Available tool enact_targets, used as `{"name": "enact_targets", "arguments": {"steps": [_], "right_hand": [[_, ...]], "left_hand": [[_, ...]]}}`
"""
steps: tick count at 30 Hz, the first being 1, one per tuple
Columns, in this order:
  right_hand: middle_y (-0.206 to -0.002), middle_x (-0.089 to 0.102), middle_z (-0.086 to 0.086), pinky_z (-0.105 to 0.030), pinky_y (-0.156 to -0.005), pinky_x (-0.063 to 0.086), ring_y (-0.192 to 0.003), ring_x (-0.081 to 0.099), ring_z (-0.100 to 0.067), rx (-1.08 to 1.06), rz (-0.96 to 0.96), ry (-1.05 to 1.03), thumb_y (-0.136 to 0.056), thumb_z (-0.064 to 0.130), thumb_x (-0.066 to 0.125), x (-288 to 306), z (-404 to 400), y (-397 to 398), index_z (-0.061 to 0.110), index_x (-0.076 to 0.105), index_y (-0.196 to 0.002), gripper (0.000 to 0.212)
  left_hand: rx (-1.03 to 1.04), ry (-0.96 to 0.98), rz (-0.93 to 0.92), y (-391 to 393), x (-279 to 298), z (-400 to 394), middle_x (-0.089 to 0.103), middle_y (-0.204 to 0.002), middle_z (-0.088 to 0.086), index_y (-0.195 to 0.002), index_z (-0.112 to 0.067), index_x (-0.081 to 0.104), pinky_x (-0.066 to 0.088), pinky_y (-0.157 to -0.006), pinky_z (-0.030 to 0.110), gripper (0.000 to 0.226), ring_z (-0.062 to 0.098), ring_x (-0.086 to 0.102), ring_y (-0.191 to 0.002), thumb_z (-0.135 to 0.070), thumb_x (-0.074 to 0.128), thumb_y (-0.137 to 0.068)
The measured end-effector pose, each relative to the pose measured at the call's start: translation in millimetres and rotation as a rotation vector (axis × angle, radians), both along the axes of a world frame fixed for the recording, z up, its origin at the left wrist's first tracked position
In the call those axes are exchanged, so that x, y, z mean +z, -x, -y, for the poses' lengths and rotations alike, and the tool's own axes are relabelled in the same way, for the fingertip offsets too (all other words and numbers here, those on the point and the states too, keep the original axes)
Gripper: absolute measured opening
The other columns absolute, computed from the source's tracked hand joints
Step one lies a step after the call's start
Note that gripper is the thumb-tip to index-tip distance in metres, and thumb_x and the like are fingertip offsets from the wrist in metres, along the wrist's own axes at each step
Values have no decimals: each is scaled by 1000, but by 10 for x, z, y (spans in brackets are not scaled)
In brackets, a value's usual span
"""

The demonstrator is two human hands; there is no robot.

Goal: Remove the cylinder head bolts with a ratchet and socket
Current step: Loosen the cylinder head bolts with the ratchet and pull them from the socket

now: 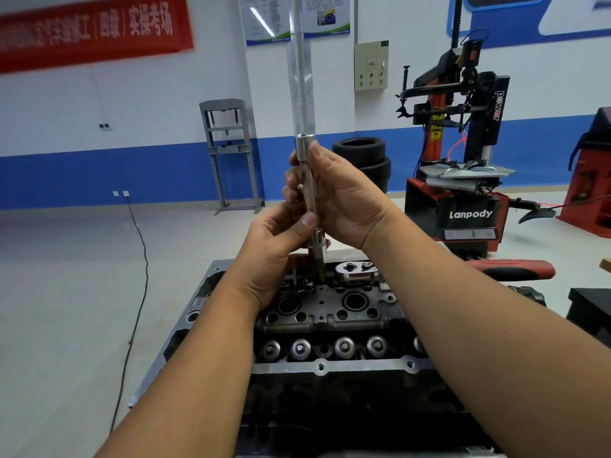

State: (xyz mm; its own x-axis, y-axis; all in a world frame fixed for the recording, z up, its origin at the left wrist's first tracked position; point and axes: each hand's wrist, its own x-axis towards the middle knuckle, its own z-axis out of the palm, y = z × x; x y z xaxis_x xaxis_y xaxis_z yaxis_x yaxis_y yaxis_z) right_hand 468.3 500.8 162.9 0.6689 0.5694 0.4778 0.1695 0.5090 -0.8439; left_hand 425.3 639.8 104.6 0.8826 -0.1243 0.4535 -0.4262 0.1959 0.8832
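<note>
A long silver extension bar (301,94) stands upright over the dark cylinder head (330,312), its upper part blurred. A socket (318,251) at its lower end points down into the far side of the head. My right hand (334,196) grips the bar's middle, just below a silver collar (304,147). My left hand (281,252) pinches the bar lower down, thumb just above the socket. A ratchet head (355,271) lies flat on the head to the right of the socket. The bolt under the socket is hidden.
The engine block (330,365) shows a row of round valve springs (344,347) near me. A red tyre changer (463,180) stands at the right, stacked tyres (363,160) and a grey press frame (231,153) behind. A black cable (139,266) runs across the floor at left.
</note>
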Motion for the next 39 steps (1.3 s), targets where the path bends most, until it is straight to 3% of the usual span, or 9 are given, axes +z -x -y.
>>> {"name": "enact_targets", "arguments": {"steps": [5,8,11,17,22,27,31,36,39], "right_hand": [[-89,69,-3,-32,-81,47,-78,60,-18,11,-59,23,-99,49,53,0,33,-12,15,77,-96,42],[-89,67,-3,-33,-80,47,-78,58,-18,8,-28,28,-96,39,58,-10,22,4,12,71,-101,31],[-88,67,-5,-33,-79,48,-78,57,-19,21,-8,23,-96,30,57,-27,-8,5,10,64,-98,21],[-93,71,-5,-34,-84,48,-82,60,-20,-40,-19,91,-104,46,48,-20,20,-17,14,72,-98,41],[-78,64,-4,-35,-80,47,-77,60,-20,-24,5,72,-95,31,60,-26,-5,-3,10,63,-102,22],[-81,68,-4,-33,-79,52,-80,64,-20,-45,5,63,-96,29,61,-34,26,-41,11,65,-98,19],[-82,69,-4,-35,-81,52,-78,64,-20,-59,-26,54,-102,41,54,-44,23,-29,11,70,-100,34],[-76,66,-4,-36,-78,50,-74,61,-21,-36,-17,33,-94,28,64,-48,-1,-10,13,60,-94,16],[-82,71,-3,-36,-80,50,-79,66,-19,-74,14,53,-94,30,63,-38,9,-22,13,66,-89,18]], "left_hand": [[-15,-9,-39,10,-3,14,72,-89,6,-98,-22,78,60,-74,50,17,31,72,-88,-29,65,-90],[30,-18,-1,9,-12,16,75,-93,2,-96,-28,80,62,-74,49,14,25,73,-88,-28,76,-82],[62,-8,4,7,-3,9,77,-97,1,-97,-31,81,60,-73,44,29,21,74,-90,-39,85,-70],[-8,-19,-41,1,-12,2,74,-89,8,-98,-20,78,62,-66,44,17,29,75,-85,-31,66,-93],[71,-28,-6,5,-5,1,78,-99,5,-96,-29,81,63,-72,46,32,29,77,-90,-43,85,-68],[-20,-16,-50,-12,-5,-20,77,-96,10,-96,-24,82,63,-69,45,18,32,75,-89,-34,67,-91],[22,-31,-29,-24,-13,-20,77,-92,8,-92,-26,82,63,-68,46,15,32,75,-89,-30,68,-89],[100,-57,22,-47,-23,-13,79,-96,-2,-94,-33,82,62,-74,42,16,18,75,-88,-27,80,-80],[41,-2,-12,-30,-7,-17,78,-93,6,-95,-27,82,61,-69,44,16,25,75,-86,-34,70,-90]]}}
